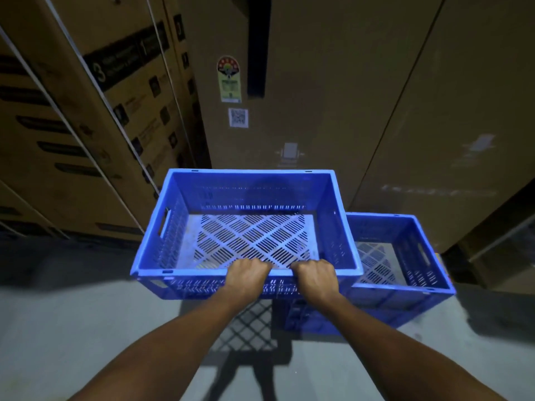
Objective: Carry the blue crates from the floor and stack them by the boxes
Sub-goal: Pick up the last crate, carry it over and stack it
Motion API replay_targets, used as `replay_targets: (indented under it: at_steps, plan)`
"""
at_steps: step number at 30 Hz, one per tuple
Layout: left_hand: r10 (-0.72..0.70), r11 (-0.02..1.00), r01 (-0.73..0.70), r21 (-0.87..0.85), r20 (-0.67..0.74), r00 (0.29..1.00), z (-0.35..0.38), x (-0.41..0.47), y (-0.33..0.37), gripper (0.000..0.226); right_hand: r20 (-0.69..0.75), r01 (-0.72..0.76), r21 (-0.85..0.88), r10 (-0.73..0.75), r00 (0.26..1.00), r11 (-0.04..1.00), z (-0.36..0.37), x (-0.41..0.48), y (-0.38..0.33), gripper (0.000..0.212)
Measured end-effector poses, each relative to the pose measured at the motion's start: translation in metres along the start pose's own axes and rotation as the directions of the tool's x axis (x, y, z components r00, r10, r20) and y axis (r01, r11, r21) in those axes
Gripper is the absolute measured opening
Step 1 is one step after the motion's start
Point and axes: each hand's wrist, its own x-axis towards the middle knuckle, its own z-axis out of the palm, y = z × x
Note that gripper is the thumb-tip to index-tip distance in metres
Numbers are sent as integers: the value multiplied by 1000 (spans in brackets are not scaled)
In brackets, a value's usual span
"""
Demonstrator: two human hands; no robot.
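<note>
Both the left hand and right hand curl their fingers over the near rim of a slotted blue plastic crate, held above the grey floor beside a second blue crate by tall brown cardboard boxes

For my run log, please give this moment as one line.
step: carry | left hand, right hand: grip near rim of held crate | second crate: on floor at right, by boxes
</note>
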Motion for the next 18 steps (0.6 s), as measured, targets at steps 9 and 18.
replay_targets:
  at_steps: [9, 18]
  plan:
    - [-4, 999, 2, -41, -47, 999, 50, 55, 13, 34, 4, 71, -35, -71, 997, 997, 42, 30, 39, 16]
    - [59, 997, -61, -40, -45, 997, 32, 97, 15, 25, -17, 18, 8, -18, 1000, 1000, 35, 62, 69, 20]
